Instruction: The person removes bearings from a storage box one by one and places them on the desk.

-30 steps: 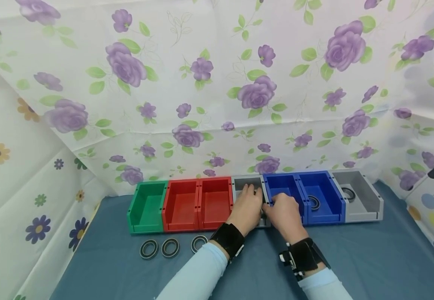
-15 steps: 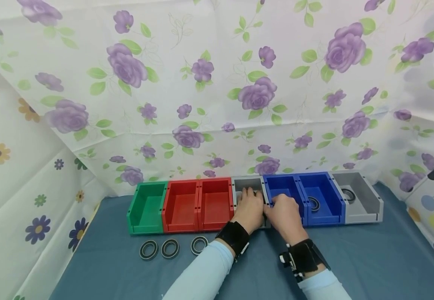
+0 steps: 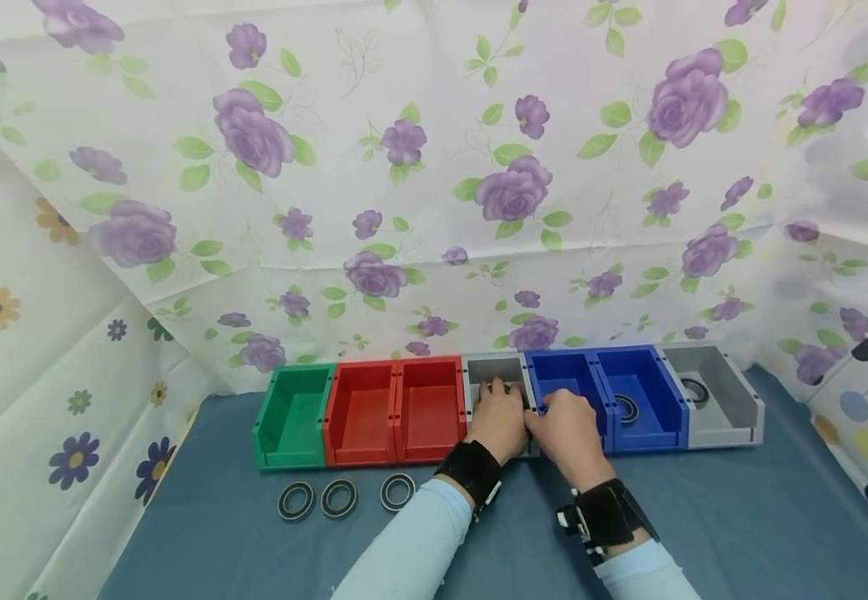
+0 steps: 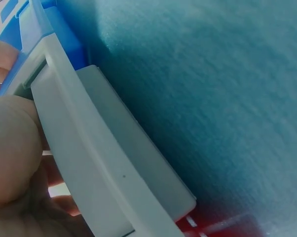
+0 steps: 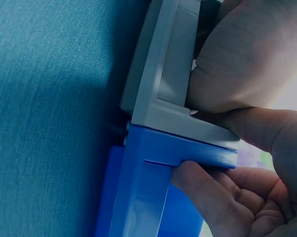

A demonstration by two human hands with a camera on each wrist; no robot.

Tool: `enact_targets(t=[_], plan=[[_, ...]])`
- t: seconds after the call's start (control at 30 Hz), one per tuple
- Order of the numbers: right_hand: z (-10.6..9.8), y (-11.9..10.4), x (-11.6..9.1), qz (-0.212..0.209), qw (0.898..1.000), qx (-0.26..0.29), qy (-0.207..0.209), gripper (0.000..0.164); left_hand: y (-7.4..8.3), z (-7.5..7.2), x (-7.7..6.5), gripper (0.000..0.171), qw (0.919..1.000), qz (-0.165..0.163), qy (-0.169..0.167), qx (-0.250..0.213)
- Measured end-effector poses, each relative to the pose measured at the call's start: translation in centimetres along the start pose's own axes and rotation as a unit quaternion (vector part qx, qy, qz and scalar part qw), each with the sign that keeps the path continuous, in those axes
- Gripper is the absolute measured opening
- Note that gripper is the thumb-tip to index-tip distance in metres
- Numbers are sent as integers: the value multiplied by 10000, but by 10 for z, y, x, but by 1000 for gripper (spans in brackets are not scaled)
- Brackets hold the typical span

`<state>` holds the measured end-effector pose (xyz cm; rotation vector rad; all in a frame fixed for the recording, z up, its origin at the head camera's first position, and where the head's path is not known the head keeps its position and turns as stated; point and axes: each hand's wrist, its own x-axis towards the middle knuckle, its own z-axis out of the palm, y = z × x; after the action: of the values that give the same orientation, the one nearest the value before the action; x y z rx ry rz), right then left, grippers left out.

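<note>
In the head view my left hand [image 3: 497, 418] reaches into the middle grey bin [image 3: 496, 367], its fingers pointing down inside. Dark edges of something round show beside those fingertips; the hand hides most of it, so I cannot tell whether it is held. My right hand [image 3: 571, 435] grips the side wall where the grey bin meets the blue bin [image 3: 565, 375]. In the right wrist view its thumb lies on the grey side and its curled fingers on the blue side [image 5: 188, 148]. The left wrist view shows the palm [image 4: 13, 153] close over the grey front lip [image 4: 84, 133].
The bins stand in one joined row: a green bin [image 3: 295, 417], two red bins, the grey and blue ones, another blue bin and a grey end bin [image 3: 737, 400]. Bearings lie in the last two. Three ball bearings [image 3: 339, 498] rest on the blue cloth [image 3: 231, 550] in front.
My left hand has shifted slightly right and toward me inside the grey bin, its forearm following. My right hand has kept its place on the bin wall.
</note>
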<state>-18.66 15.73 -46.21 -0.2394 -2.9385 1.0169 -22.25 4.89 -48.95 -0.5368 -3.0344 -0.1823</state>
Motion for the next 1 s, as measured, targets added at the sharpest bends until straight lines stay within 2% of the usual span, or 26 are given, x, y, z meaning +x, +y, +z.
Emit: enact_targets(t=[0.1, 0.3, 0.47, 0.6, 0.8, 1.0], plan=[[1, 0, 0, -15, 10000, 24, -10, 22, 0, 0, 0, 47, 9999, -3, 65, 138], [1, 0, 0, -167, 9997, -63, 173, 32, 1, -3, -1, 34, 9999, -18, 125, -32], [0, -1, 1, -273, 9992, -111, 258, 34, 1, -6, -2, 22, 9992, 178, 318, -143], [-1, 0, 1, -184, 9996, -105, 177, 32, 1, -7, -3, 14, 9983, 325, 463, -165], [-1, 0, 1, -91, 9999, -108, 69, 29, 2, -7, -5, 13, 9970, 414, 493, 430], [-1, 0, 1, -130, 9997, -153, 116, 26, 1, -10, -8, 14, 9907, 658, 505, 1075]])
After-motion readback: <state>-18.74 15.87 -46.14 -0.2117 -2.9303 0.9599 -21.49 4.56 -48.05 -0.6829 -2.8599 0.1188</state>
